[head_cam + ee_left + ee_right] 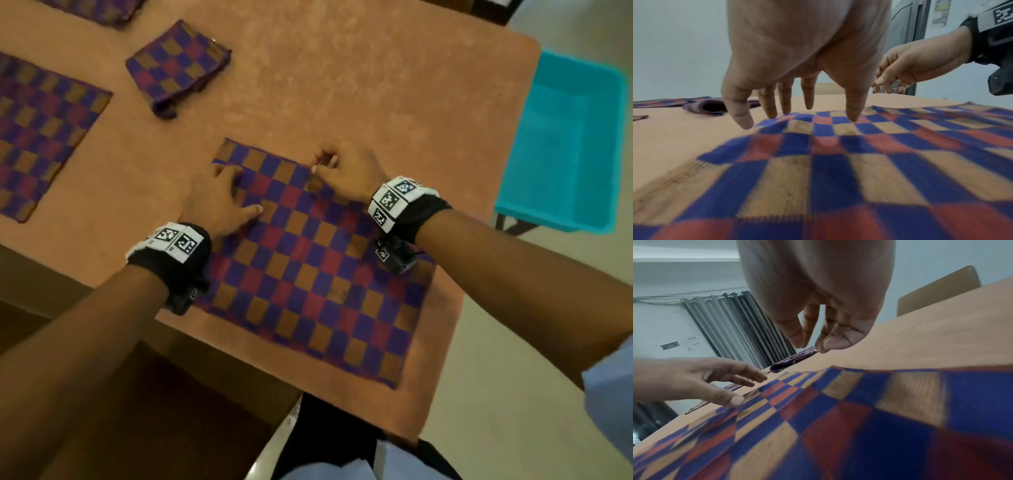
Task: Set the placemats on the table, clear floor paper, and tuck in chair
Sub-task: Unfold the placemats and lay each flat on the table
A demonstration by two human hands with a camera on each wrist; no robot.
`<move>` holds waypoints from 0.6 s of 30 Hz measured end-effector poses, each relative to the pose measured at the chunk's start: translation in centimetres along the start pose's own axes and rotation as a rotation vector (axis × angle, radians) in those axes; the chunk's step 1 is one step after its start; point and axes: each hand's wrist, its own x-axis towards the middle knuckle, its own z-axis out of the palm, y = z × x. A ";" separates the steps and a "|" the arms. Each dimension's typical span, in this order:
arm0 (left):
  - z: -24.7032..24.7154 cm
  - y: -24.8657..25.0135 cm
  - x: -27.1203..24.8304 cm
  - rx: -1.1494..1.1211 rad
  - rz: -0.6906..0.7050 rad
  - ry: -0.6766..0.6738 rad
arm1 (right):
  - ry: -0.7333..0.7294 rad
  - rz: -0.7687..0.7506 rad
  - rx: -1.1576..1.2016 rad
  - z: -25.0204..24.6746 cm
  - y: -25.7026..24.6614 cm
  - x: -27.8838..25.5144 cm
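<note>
A blue, red and tan checkered placemat [308, 270] lies spread flat near the table's front corner. My left hand [245, 190] is over its far left part, fingers straight and spread; in the left wrist view the fingertips [770, 113] hover just above the cloth [838, 178]. My right hand [323, 164] is at the mat's far edge with loosely curled fingers. In the right wrist view that hand [809, 348] has thumb and fingers apart with nothing between them. A folded placemat [178, 68] lies farther back.
Another spread placemat [44, 133] covers the table's left side and one more [92, 10] shows at the top edge. A turquoise bin [568, 147] stands beyond the table's [376, 85] right edge. A chair back [937, 290] rises at the far side.
</note>
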 end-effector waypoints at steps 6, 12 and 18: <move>-2.2 -4.4 6.7 0.028 -0.172 -0.076 | -0.067 -0.081 -0.031 4.3 -5.7 13.3; -1.5 -4.7 7.2 -0.064 -0.221 -0.026 | -0.085 -0.317 -0.187 8.9 -11.6 22.6; -1.2 -4.9 7.6 -0.059 -0.259 -0.082 | -0.155 -0.421 -0.489 10.8 -14.4 25.9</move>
